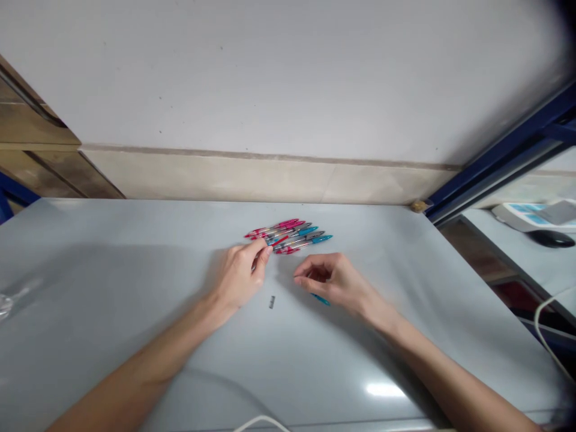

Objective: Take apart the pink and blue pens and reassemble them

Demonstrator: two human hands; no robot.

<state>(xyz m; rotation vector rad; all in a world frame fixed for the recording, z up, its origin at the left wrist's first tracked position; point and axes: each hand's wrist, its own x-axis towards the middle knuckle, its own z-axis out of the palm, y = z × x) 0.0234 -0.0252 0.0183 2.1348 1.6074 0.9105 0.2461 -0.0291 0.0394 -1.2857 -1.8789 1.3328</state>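
Note:
My left hand (245,264) is closed at the near left of a bunch of pens (301,231). From its fingertips a thin red stick (279,241), like a pen refill, points up and right over the pens. My right hand (335,279) is pinched, thumb against fingers, a little right of and nearer than the bunch. What its fingertips hold is too small to name. The teal end of a pen (320,299) shows below this hand; its other part is hidden. The bunched pens have pink, teal and grey ends. A small dark grey piece (272,302) lies between my hands.
The grey tabletop (135,288) ends at a wall behind. Clear plastic (6,305) lies at the left edge. A white cable (263,420) crosses the front edge. Beyond a blue frame (499,144) at right are a black mouse (551,238) and a white device (531,216).

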